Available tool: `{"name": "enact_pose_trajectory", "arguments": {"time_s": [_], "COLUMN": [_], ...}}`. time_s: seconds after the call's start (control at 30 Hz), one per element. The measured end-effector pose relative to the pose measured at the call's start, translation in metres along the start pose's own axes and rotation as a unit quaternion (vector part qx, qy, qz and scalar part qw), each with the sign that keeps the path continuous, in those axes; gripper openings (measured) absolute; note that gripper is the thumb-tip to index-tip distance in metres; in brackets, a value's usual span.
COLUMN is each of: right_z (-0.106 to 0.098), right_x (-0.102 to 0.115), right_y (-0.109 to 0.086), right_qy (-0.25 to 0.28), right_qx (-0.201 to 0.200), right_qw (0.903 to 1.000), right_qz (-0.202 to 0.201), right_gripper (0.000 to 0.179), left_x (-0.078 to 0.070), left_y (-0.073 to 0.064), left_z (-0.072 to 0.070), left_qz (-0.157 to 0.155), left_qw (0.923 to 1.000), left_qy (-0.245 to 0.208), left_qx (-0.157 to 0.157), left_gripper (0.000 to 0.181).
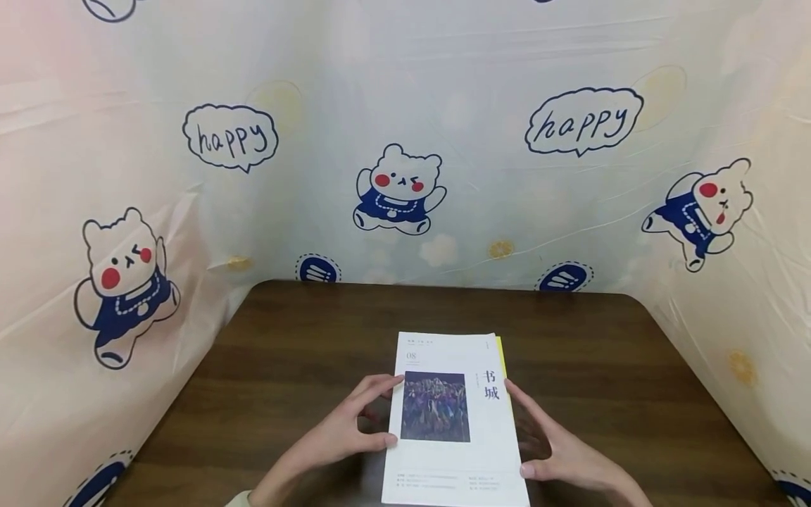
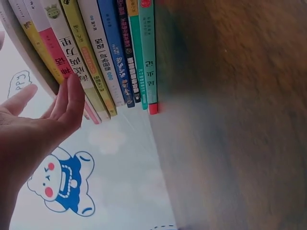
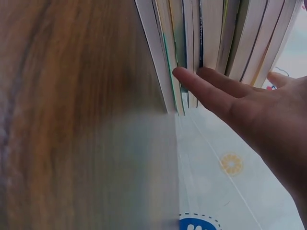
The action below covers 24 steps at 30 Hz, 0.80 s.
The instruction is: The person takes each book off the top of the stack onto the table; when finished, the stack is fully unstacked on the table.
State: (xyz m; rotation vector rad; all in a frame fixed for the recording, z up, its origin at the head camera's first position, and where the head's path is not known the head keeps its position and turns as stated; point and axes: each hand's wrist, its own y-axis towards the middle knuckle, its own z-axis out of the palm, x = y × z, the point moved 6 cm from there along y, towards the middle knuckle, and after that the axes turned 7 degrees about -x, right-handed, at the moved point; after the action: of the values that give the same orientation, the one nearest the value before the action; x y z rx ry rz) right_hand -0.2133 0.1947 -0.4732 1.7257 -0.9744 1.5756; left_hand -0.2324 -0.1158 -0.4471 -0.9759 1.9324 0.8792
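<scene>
A tall stack of books (image 2: 103,57) stands on the wooden table in front of me. Its top book (image 1: 443,458) has a white cover with a dark painting printed on it. My left hand (image 1: 345,422) touches the stack's left side, its fingertips against the spines in the left wrist view. On the opposite side, my right hand (image 1: 560,451) has its fingers stretched along the page edges (image 3: 211,38). Both thumbs lie near the top book's side edges. A yellow edge (image 1: 501,355) of a book beneath shows at the upper right. The lower books are hidden in the head view.
The dark wooden table (image 1: 304,338) extends around the stack. A pale curtain (image 1: 481,211) with cartoon bears and "happy" bubbles encloses the table at the back and both sides.
</scene>
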Motion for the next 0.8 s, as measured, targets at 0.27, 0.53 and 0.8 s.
{"name": "enact_pose_trajectory", "arguments": {"time_s": [0.27,0.53,0.8], "right_z": [0.000,0.001,0.003], "right_x": [-0.001,-0.003,0.000], "right_y": [0.000,0.000,-0.001], "right_qy": [-0.113,-0.125,-0.114], "right_qx": [-0.042,-0.047,-0.046], "right_qw": [0.9918,0.9892,0.9895], "right_qz": [0.041,0.061,0.075], "right_gripper": [0.091,0.091,0.094], "left_x": [0.009,0.010,0.005], "left_y": [0.004,-0.001,-0.004], "left_z": [-0.004,0.007,0.011], "left_qz": [-0.052,-0.141,-0.188], "left_qw": [0.9824,0.9512,0.9315], "left_qy": [-0.172,-0.274,-0.308], "left_qx": [-0.050,-0.008,0.045], "left_gripper": [0.057,0.055,0.069]}}
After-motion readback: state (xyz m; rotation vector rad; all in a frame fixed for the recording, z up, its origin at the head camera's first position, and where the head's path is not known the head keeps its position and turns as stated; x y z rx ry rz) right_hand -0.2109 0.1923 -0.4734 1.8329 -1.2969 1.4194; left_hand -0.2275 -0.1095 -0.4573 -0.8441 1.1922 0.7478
